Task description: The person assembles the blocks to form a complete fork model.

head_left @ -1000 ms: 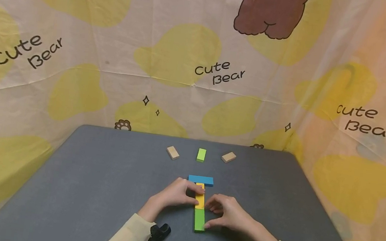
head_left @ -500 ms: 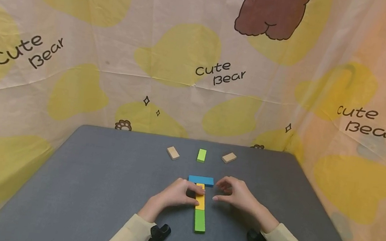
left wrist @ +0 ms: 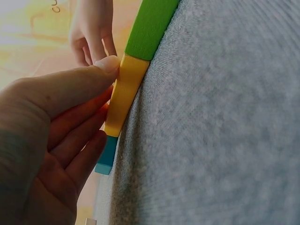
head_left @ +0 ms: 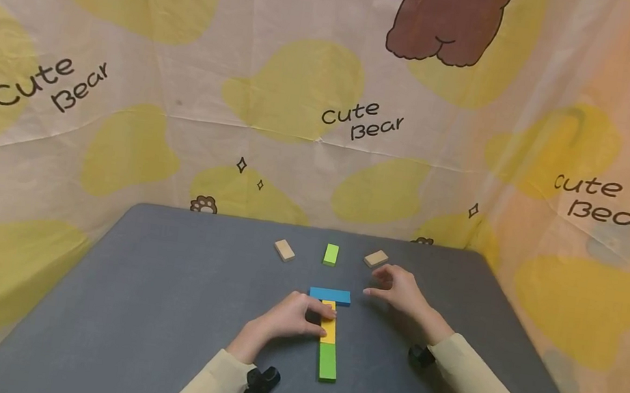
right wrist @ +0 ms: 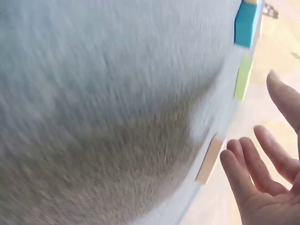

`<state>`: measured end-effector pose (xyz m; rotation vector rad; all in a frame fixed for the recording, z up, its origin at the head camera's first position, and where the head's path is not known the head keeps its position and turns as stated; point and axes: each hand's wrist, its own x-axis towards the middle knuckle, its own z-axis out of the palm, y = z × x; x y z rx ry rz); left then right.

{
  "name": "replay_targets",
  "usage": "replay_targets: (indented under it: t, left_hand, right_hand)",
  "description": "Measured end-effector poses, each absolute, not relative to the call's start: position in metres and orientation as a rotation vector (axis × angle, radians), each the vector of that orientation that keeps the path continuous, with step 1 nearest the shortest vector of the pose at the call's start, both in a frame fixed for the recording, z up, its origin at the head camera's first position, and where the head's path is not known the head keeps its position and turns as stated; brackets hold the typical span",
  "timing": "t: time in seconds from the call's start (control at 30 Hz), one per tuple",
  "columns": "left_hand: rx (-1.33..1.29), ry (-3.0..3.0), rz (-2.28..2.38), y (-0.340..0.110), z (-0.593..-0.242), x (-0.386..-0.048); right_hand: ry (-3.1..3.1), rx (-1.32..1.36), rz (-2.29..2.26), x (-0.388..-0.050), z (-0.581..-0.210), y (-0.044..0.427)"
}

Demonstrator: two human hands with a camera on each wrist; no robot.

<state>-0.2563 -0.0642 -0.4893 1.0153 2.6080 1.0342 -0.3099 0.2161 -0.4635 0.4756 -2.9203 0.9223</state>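
Note:
A yellow block (head_left: 329, 334) lies lengthwise between a green block (head_left: 328, 363) and a blue block (head_left: 329, 296) set crosswise, together like a T. My left hand (head_left: 291, 315) holds the yellow block with thumb and fingertips; the left wrist view shows the thumb tip (left wrist: 108, 63) near where yellow meets green. Further off, my right hand (head_left: 403, 291) hovers with parted, loosely bent fingers and nothing in them. It is just in front of the right tan block (head_left: 376, 259), which also appears beyond the table surface in the right wrist view, beside the fingertips.
At the back of the grey table (head_left: 192, 286) lie a light green block (head_left: 331, 255) and a left tan block (head_left: 285, 250). A printed cloth (head_left: 281, 87) hangs behind the table and along its sides. Dark cameras (head_left: 264, 380) sit on both wrists.
My right hand has left the side of the green block and moved away, past the blue block, toward the right tan block. My left hand stays on the yellow block.

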Motion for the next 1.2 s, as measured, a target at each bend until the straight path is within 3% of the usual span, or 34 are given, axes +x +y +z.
replay_targets:
  t: [0.6, 1.2]
  left_hand:
    - [1.048, 2.62, 1.036, -0.063, -0.492, -0.257]
    - [1.055, 2.608, 1.043, -0.064, -0.49, -0.255]
  right_hand:
    - [-2.923, 0.239, 0.956, -0.355, -0.465, 0.235]
    - [-2.902, 0.029, 1.053, -0.371, -0.477, 0.223]
